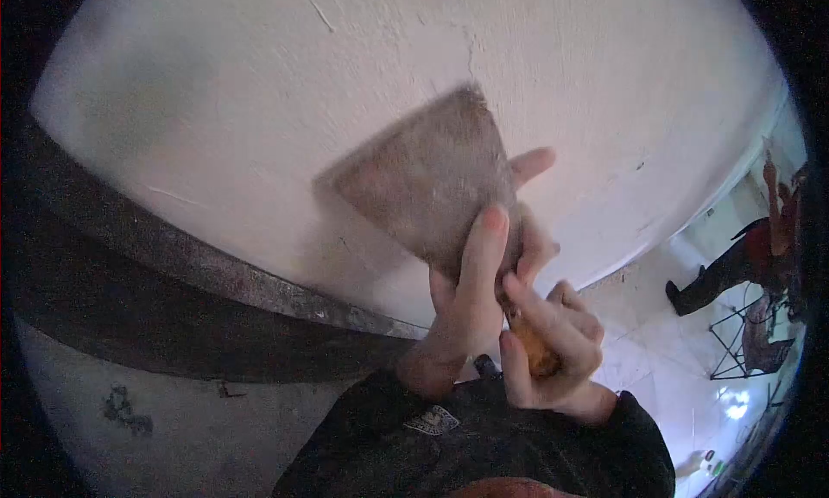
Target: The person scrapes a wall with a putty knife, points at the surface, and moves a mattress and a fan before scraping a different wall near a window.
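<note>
Left hand: the left hand [471, 299] is half open, its fingers stretched up along the near face of the wide, flat, grey-brown metal scraper blade [427, 187]. The fingers press on the lower part of the blade, and one fingertip shows past the blade's right edge.

Right hand: the right hand [553, 347] is curled closed around the orange-brown wooden handle [534, 349] of the scraper, just below the blade. Only a small part of the handle shows between the fingers.

Scraper: the blade is in the middle of the view, tilted, with its wide edge up and to the left against the wall. It looks blurred, so its surface detail cannot be told.

Sleeves: both wrists come out of dark sleeves [484, 446] at the near bottom edge.

Wall: the rough white plastered wall [259, 92] fills the far part of the view behind the blade, with thin cracks in it.

Dark band: a grey, worn band [199, 274] runs across the wall on the left, below the blade.

Floor: pale floor tiles [665, 343] lie on the right.

Other person: far on the right, another person in dark trousers and a red top [734, 265] is at the wall, well apart from the hands.
</note>
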Available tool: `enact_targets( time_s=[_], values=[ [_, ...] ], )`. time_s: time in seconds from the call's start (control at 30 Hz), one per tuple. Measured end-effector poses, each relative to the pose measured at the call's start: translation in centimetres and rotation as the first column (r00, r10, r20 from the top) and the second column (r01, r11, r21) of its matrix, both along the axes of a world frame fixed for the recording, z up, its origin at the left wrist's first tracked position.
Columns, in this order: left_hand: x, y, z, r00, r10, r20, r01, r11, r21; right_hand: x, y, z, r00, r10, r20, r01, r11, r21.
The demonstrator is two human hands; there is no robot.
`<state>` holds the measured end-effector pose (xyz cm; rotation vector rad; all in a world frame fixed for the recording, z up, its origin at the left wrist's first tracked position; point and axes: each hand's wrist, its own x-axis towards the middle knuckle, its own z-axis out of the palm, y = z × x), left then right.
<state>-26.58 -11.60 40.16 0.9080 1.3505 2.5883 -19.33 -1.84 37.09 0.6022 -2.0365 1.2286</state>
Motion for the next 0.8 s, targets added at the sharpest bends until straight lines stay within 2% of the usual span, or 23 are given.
enact_targets(
  time_s=[0.1, 0.13, 0.2, 0.33, 0.4, 0.5, 0.63, 0.73, 0.8],
  values=[
    [0.1, -0.3, -0.2, 0.999, -0.041, -0.009, 0.041, 0.999, 0.014, 0.0, -0.5, 0.2, 0.999, 0.018, -0.05, -0.022, 0.997, -0.07],
    [0.0, -0.4, -0.3, 0.999, -0.043, -0.025, 0.043, 0.999, 0.015, 0.4, -0.5, -0.1, 1.0, 0.03, -0.006, -0.03, 0.996, -0.086],
    [0.2, -0.6, -0.5, 0.998, 0.059, -0.023, -0.061, 0.992, -0.112, 0.4, -0.3, -0.3, 0.998, 0.044, 0.037, -0.042, 0.997, -0.068],
    [0.8, -0.1, 0.5, 0.997, 0.067, 0.031, -0.067, 0.998, -0.019, 0.3, -0.5, 0.5, 0.992, 0.127, 0.023, -0.122, 0.978, -0.168],
    [1.3, -0.4, 0.3, 0.986, 0.13, 0.105, -0.115, 0.984, -0.137, 0.6, -0.1, 0.2, 0.98, 0.179, 0.089, -0.161, 0.97, -0.181],
    [0.8, 0.1, 0.8, 0.992, 0.104, 0.077, -0.102, 0.994, -0.03, 0.2, -0.2, 0.9, 0.981, 0.165, 0.104, -0.147, 0.976, -0.16],
    [0.6, -0.3, 0.3, 1.0, 0.012, 0.008, -0.011, 0.999, -0.046, 0.8, 0.2, 0.9, 0.973, 0.19, 0.129, -0.166, 0.97, -0.178],
    [0.2, -0.3, 0.6, 0.995, 0.052, 0.087, -0.042, 0.993, -0.113, 0.6, 0.2, 0.8, 0.952, 0.19, 0.239, -0.154, 0.975, -0.163],
    [0.1, -0.3, 1.9, 0.998, 0.002, 0.069, 0.002, 0.998, -0.056, 0.4, -0.1, 1.2, 0.938, 0.292, 0.187, -0.239, 0.936, -0.26]
  ],
)
